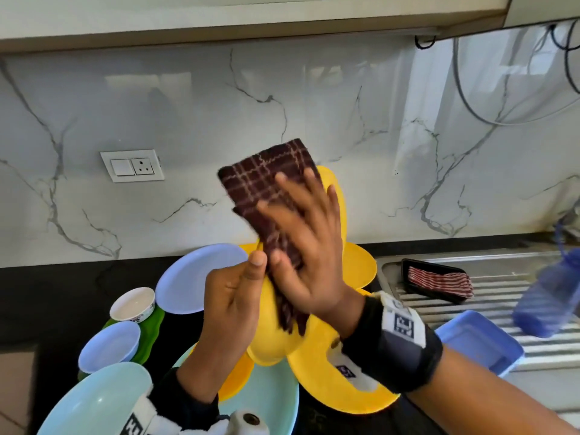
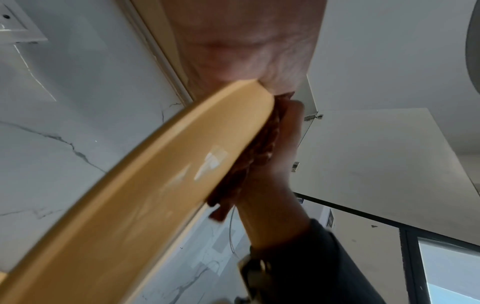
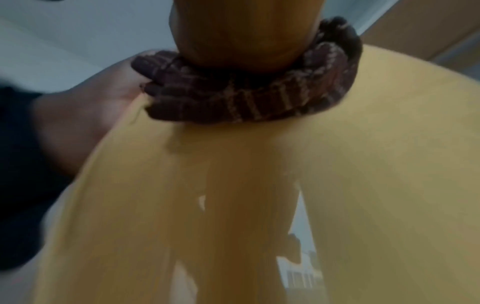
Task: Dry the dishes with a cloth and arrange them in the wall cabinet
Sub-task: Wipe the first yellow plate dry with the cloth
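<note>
L hand (image 1: 230, 296) grips a yellow plate (image 1: 270, 337) by its edge, thumb on the near side & fingers (image 1: 257, 262) curled up along the rim; plate stands nearly on edge, held above the tabletop (image 1: 47, 296). R hand (image 1: 301, 246) lies flat on a dark checked cloth (image 1: 266, 180), fingers spread & straight, pressing cloth onto the plate face; cloth sticks out past the fingertips toward the wall & hangs a bit below the palm. L wrist view: plate rim (image 2: 145, 174) runs diagonal w/ cloth (image 2: 249, 164) sandwiched betw. it & R hand (image 2: 275, 170). R wrist view is blurred: cloth (image 3: 246, 98) bunched under the palm on the plate (image 3: 389, 144). Below the fingers: 2nd yellow plate (image 1: 361, 268), lavender plates (image 1: 194, 277), small white bowl (image 1: 133, 304), green plate (image 1: 153, 328), pale-blue plates (image 1: 94, 400). R of the fingers: sink drainer (image 1: 508, 296) w/ black tray (image 1: 436, 281), blue lid (image 1: 480, 340).
</note>
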The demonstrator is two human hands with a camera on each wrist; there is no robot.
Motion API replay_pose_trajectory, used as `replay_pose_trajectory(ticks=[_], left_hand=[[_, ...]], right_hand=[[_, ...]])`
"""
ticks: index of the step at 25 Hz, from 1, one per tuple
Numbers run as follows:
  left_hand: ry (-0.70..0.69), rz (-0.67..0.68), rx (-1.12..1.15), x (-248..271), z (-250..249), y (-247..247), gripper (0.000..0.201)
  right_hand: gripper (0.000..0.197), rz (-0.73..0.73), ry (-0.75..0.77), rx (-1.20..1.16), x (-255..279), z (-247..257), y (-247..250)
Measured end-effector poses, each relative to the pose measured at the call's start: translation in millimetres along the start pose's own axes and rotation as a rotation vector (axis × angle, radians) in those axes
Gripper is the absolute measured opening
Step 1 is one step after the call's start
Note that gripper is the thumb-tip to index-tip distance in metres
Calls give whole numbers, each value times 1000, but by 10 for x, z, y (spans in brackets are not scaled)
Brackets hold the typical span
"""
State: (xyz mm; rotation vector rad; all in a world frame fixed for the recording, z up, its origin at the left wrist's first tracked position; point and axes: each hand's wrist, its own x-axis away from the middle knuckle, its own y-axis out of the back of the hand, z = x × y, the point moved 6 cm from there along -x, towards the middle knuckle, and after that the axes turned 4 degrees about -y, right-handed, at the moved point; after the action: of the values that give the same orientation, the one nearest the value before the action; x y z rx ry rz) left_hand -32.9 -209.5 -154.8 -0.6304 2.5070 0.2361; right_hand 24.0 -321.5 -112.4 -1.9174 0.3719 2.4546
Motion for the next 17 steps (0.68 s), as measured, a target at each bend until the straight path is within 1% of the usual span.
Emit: replay_pose_trajectory(ticks=[1, 2, 3, 4, 5, 6, 8, 9, 10, 11, 12, 13, 15, 17], left_hand=[[-18, 2, -26, 28, -48, 0, 83], [-48, 17, -40, 56, -111, -14, 81], [-81, 30, -51, 90, -164, -35, 77], [-123, 60, -37, 120, -210, -59, 73], [-174, 86, -35, 151, -259, -81, 69], [-237, 118, -44, 177, -305, -106, 66], [-376, 181, -112, 214, -417, -173, 59], [-447, 216, -138, 230, -465, -218, 55], [-509, 249, -143, 248, -504, -274, 51], [-557, 277, -138, 256, -516, -332, 48], [-588, 301, -129, 250, -497, -386, 46], [-609, 322, -130, 236, -445, -437, 43], [-639, 364, -153, 202, -288, -537, 38], [-671, 393, -194, 153, -89, -566, 33]], right_hand=[[48, -20, -44, -57, -126, -109, 50], [46, -59, -96, -135, -207, -244, 95], [40, -111, -162, -214, -245, -363, 152], [36, -173, -252, -269, -202, -541, 183], [36, -228, -378, -311, -126, -697, 209], [38, -268, -535, -351, -12, -895, 202], [50, -307, -915, -492, 269, -1175, 124], [54, -323, -1105, -595, 414, -1214, 79], [52, -342, -1271, -695, 552, -1200, 30], [46, -343, -1428, -754, 687, -1125, 7], [50, -329, -1541, -802, 786, -996, -1], [61, -279, -1599, -873, 853, -842, -29], [84, -220, -1622, -899, 920, -630, -82], [87, -205, -1657, -966, 996, -547, -179]])
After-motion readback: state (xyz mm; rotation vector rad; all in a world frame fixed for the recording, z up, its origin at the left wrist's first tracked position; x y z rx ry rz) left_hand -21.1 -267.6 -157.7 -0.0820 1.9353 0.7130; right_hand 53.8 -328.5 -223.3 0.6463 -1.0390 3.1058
